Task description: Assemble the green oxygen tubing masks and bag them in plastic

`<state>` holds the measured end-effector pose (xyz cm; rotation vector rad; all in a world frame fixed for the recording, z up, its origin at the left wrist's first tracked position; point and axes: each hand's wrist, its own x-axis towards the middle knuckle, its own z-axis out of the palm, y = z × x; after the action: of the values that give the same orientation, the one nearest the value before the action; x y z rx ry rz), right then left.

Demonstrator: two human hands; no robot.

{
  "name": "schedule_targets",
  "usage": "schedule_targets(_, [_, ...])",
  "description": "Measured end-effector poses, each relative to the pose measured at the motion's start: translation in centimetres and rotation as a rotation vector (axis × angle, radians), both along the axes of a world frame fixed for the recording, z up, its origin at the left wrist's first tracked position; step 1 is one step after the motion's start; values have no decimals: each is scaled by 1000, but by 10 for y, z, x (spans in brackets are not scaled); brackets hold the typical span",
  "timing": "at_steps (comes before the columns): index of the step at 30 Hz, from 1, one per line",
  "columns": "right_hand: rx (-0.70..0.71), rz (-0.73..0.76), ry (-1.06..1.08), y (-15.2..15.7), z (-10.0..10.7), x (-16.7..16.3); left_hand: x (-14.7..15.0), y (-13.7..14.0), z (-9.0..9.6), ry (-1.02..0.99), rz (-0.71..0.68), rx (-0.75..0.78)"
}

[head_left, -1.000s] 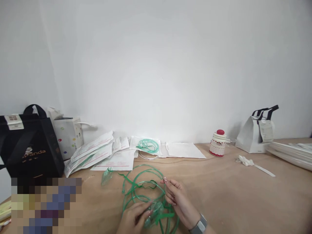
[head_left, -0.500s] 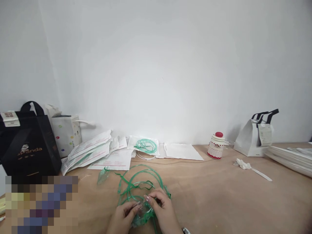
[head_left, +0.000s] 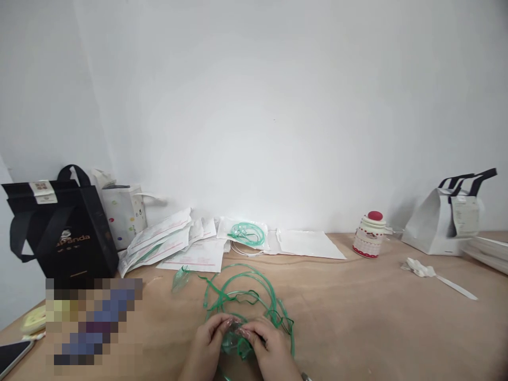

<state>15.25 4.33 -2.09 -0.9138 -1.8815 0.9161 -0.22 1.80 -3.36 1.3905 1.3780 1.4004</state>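
Near the front of the table, my left hand (head_left: 208, 338) pinches the edge of a clear green oxygen mask (head_left: 229, 341). My right hand (head_left: 272, 344) has its thumb and fingers closed on the same mask from the other side, the fingertips of both hands close together. Part of the mask is hidden behind the fingers. Green tubing (head_left: 271, 288) lies in loose coils just beyond the hands, with a thin green strap (head_left: 286, 320) beside my right hand. A second clear green mask (head_left: 181, 279) lies on the table farther off to the left.
White paper packets (head_left: 194, 255) are heaped at the back left beside a black bag (head_left: 85, 238). A clear pack of green tubing (head_left: 222, 228) lies by the wall. To the right stand a red-lidded jar (head_left: 369, 236) and a white bag (head_left: 426, 225). A phone (head_left: 14, 360) lies front left.
The view has swung left, so everything sits farther right in it. My fingers have drawn closer together on the mask, which has turned slightly.
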Motion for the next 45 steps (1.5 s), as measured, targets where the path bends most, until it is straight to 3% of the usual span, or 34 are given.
schedule_targets(5, [-94,-76,-74,-2,3,-1,0,0,0,46,61,9])
schedule_targets(11, [17,-45,-114,-5,12,-3,3,-1,-3,14,-98,22])
schedule_targets(21, [61,-36,-119,-8,12,-6,5,-7,6,81,-101,62])
schedule_targets(26, [-80,-28,-43,-5,12,-5,5,-5,2,146,-112,83])
schedule_targets(32, [-416,123,176,6,6,-1,0,-5,0,337,-177,190])
schedule_targets(35, [-412,115,198,9,0,-1,0,-4,-1,295,-203,185])
schedule_targets(39, [-177,-47,-5,8,-4,1,5,2,-3,-130,-126,-24])
schedule_targets(40, [-37,-58,-93,7,-3,2,6,5,-3,-228,-115,-79])
schedule_targets(42, [370,-31,-292,7,1,5,7,8,-2,-332,-116,-146])
schedule_targets(45, [959,22,-545,9,7,7,7,11,-1,-342,-114,-150])
